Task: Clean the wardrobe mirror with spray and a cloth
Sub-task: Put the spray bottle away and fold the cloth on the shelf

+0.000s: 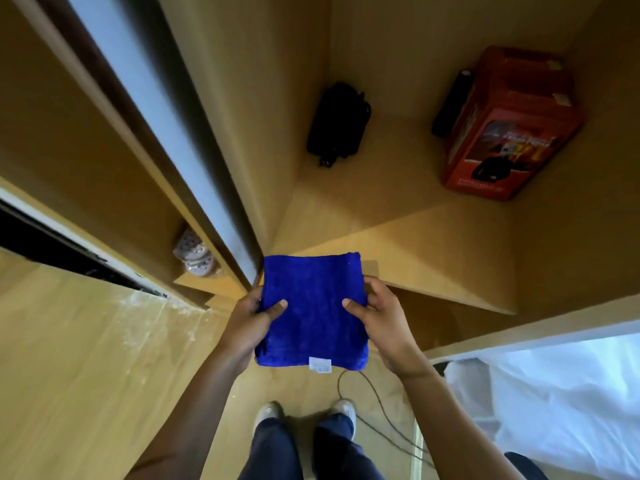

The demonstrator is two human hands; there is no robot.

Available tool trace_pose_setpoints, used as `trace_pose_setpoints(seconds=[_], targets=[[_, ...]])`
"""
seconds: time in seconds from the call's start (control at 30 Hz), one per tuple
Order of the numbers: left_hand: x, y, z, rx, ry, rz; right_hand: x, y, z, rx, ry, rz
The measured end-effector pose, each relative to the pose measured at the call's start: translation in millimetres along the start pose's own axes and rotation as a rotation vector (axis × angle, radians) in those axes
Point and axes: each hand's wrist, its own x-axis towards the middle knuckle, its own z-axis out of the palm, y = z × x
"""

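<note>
The blue cloth [313,310] is folded into a flat square and is held between both hands, above the floor in front of the open wardrobe. The left hand [251,318] pinches its left edge, thumb on top; the right hand [379,315] pinches the right edge the same way. I judge this keeps the pad flat for wiping. No spray bottle is visible near the hands.

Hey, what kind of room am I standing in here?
Probably a bedroom, at an open wooden wardrobe: white bedding lies to the right, and a red box and black bag sit stored inside.
</note>
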Motion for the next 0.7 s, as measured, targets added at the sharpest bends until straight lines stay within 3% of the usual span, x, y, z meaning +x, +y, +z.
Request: trace_pose_setpoints(seconds=[0.27,0.7], targets=[[-16,-26,-76,-0.032,0.005,-0.071,-27,25,68,-0.051,-0.008,0.022],[-34,-49,-259,-0.009,0.018,-0.120,-51,54,240,0.064,-0.071,0.131]])
